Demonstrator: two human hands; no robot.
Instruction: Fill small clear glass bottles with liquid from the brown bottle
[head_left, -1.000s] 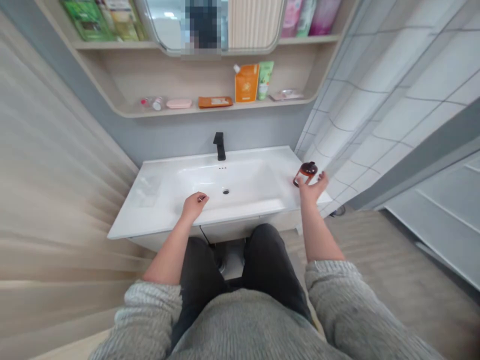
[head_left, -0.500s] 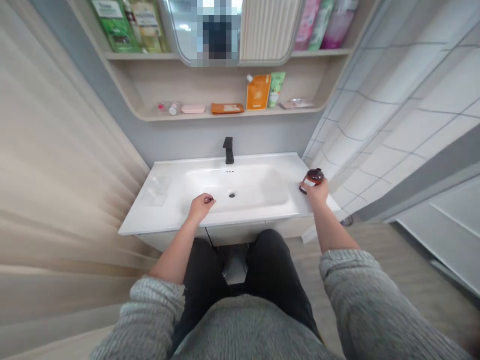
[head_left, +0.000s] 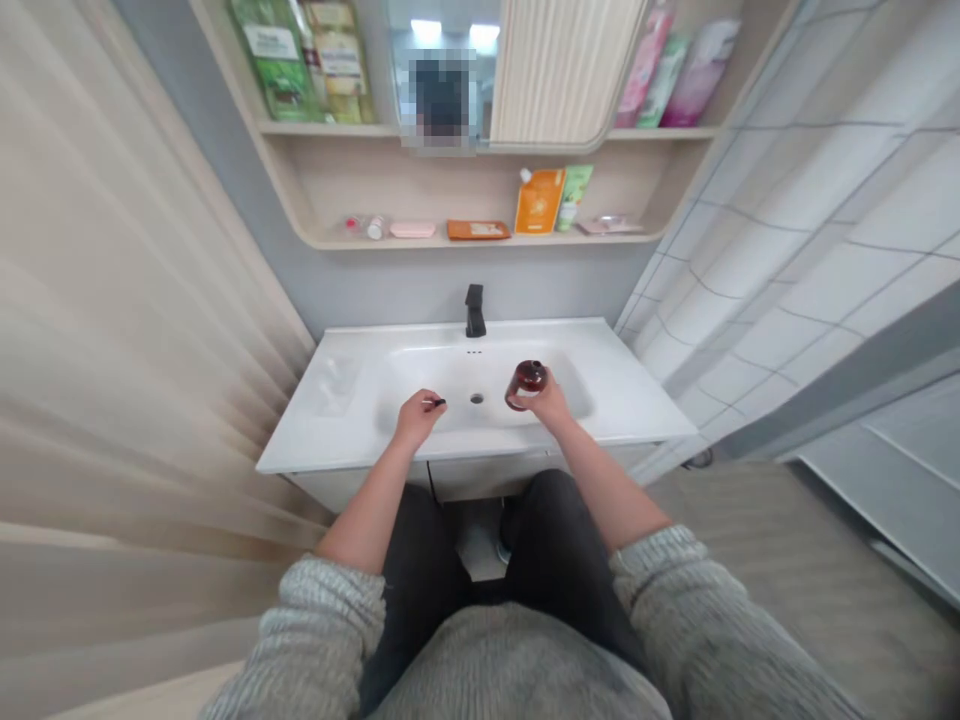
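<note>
My right hand (head_left: 546,405) is wrapped round a small dark brown bottle (head_left: 526,380) and holds it over the white sink basin (head_left: 600,372), just right of the drain (head_left: 477,398). My left hand (head_left: 417,415) hovers over the basin's front left, pinching a small dark thing with a thin stem that I cannot make out (head_left: 436,403). The black tap (head_left: 475,310) stands at the back of the basin, beyond both hands.
A wooden shelf (head_left: 480,238) above the sink carries an orange pouch (head_left: 538,201), a green tube, an orange pack and small items. A mirror (head_left: 442,70) hangs above. Tiled wall rises on the right, a ribbed panel on the left.
My right hand took the brown bottle from the sink's right rim and carried it left to over the basin. My left hand moved slightly right.
</note>
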